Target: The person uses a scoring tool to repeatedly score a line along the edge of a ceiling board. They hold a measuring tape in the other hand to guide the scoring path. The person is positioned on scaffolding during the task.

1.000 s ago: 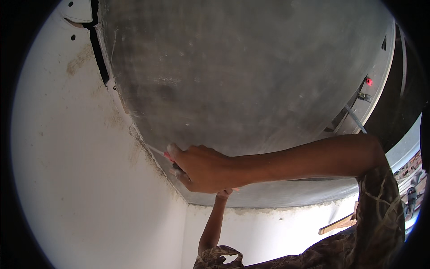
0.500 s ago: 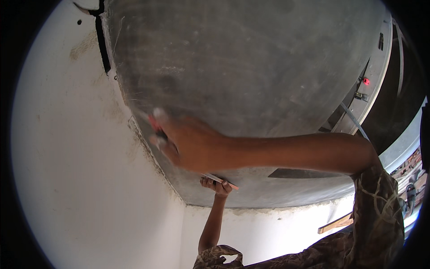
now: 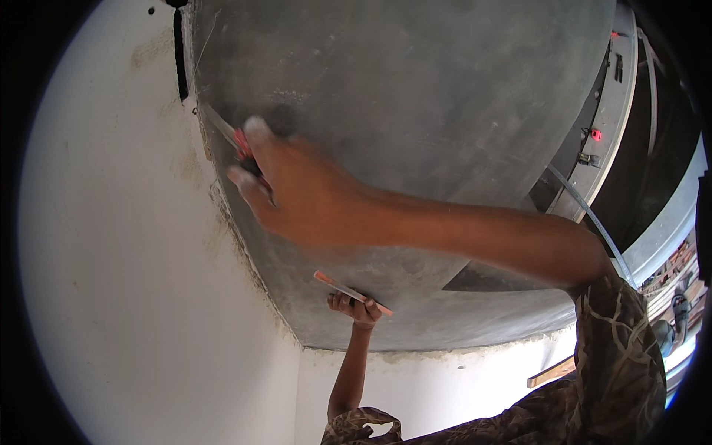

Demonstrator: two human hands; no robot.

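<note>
My right hand point(image 3: 297, 182), whitened at the fingertips, reaches across from the right and is closed on a red-handled blade tool point(image 3: 240, 143). Motion blurs it; its pale blade lies along the edge where a smooth grey surface point(image 3: 445, 96) meets the white wall point(image 3: 111, 245). Lower and farther off, my left hand point(image 3: 360, 310) grips a narrow, flat tool with orange ends point(image 3: 330, 281), which looks seen edge-on. Its exact kind I cannot make out. This tool slants across the palm, and its orange ends stick out on both sides of the fingers.
A pale ledge point(image 3: 608, 148) curves along the right, bearing a small red object point(image 3: 596, 135) and dark clamp-like pieces point(image 3: 589, 159). A long thin strip point(image 3: 586, 208) crosses there. A wooden board point(image 3: 550, 373) lies at lower right. A dark gap point(image 3: 180, 59) splits the wall's upper edge.
My right hand and its tool have moved up and slightly left along the wall edge. More of the flat tool in my left hand now shows. The view has shifted slightly.
</note>
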